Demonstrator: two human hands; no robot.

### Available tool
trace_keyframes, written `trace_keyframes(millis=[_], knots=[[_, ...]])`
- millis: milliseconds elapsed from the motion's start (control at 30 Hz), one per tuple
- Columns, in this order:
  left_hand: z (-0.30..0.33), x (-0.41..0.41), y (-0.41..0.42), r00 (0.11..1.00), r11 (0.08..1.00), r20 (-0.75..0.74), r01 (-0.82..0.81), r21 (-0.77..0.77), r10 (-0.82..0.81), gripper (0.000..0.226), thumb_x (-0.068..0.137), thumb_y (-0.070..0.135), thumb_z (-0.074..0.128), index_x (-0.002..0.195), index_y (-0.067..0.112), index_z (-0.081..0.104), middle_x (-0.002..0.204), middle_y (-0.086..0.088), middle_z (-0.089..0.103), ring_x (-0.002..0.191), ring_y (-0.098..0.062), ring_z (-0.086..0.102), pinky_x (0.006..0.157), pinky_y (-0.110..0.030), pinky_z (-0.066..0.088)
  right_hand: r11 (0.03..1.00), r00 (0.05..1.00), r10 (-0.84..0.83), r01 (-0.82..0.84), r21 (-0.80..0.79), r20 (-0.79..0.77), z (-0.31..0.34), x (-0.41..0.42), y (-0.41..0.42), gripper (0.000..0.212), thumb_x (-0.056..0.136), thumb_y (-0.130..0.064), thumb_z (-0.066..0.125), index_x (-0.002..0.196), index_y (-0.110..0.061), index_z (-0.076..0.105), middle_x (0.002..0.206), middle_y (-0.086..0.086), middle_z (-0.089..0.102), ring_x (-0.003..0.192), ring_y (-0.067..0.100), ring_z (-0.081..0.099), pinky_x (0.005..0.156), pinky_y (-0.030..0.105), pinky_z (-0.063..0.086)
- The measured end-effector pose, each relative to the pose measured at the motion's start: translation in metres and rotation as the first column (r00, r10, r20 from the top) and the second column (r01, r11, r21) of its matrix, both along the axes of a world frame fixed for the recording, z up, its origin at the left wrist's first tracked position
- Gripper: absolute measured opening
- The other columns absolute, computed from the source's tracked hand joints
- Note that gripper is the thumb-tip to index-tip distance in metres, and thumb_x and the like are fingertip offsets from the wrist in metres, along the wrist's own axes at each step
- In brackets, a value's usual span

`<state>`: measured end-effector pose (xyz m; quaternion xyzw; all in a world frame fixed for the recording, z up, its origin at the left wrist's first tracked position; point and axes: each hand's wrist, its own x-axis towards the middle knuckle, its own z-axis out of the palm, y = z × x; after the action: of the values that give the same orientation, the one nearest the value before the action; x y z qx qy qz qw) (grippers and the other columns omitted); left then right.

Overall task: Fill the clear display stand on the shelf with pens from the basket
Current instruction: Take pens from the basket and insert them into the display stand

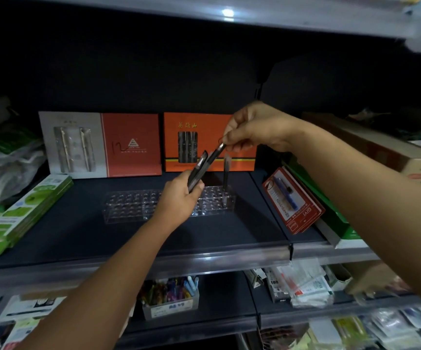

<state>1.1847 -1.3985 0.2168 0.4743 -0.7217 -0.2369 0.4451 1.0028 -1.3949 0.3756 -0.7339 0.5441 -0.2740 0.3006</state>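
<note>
The left hand (179, 195) grips a few dark pens (197, 170), tips tilted up and right. The right hand (252, 127) pinches one pen (215, 154) by its upper end, slanted down-left. Behind them, the clear stand (133, 205) on the shelf (65, 231) holds one upright pen (226, 173).

Clear display stand (133, 204) flat on dark shelf (78, 238), one dark pen (226, 176) upright at its right end. Small bunch of dark pens (199, 170) tilted above it, in hand.
</note>
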Motion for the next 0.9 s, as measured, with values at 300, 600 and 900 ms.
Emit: trace_keyframes(millis=[300,600,900], knots=[[-0.006,-0.002,-0.004,1.0,1.0,0.006,0.02,0.0,-0.02,0.004,0.094,0.021,0.055,0.09,0.019,0.054,0.059,-0.002,0.053,0.05,-0.019,0.05,0.053,-0.042,0.047,0.986,0.984,-0.137,0.147,-0.083,0.116,0.008,-0.012,0.001,0.009,0.084,0.001,0.065,0.08,-0.007,0.064,0.073,0.008,0.068,0.059,0.011,0.065,0.059,0.022,0.053],[-0.009,0.002,-0.002,1.0,1.0,0.007,0.004,0.01,-0.004,0.01,0.095,0.022,0.052,0.092,0.013,0.057,0.064,-0.008,0.055,0.055,-0.023,0.053,0.057,-0.046,0.049,0.954,0.964,-0.233,0.201,-0.221,-0.128,0.007,-0.031,-0.006,0.007,0.083,-0.012,0.073,0.082,-0.005,0.069,0.072,0.005,0.068,0.06,0.009,0.064,0.056,0.017,0.051],[-0.015,0.003,-0.003,1.0,1.0,0.02,0.002,0.028,-0.003,0.012,0.095,0.022,0.052,0.092,0.012,0.056,0.066,-0.013,0.056,0.055,-0.022,0.051,0.058,-0.046,0.049,0.942,0.895,-0.27,0.168,-0.291,-0.356,-0.012,-0.027,-0.016,0.017,0.082,-0.026,0.074,0.081,-0.01,0.07,0.077,0.005,0.07,0.074,0.016,0.068,0.076,0.034,0.059]])
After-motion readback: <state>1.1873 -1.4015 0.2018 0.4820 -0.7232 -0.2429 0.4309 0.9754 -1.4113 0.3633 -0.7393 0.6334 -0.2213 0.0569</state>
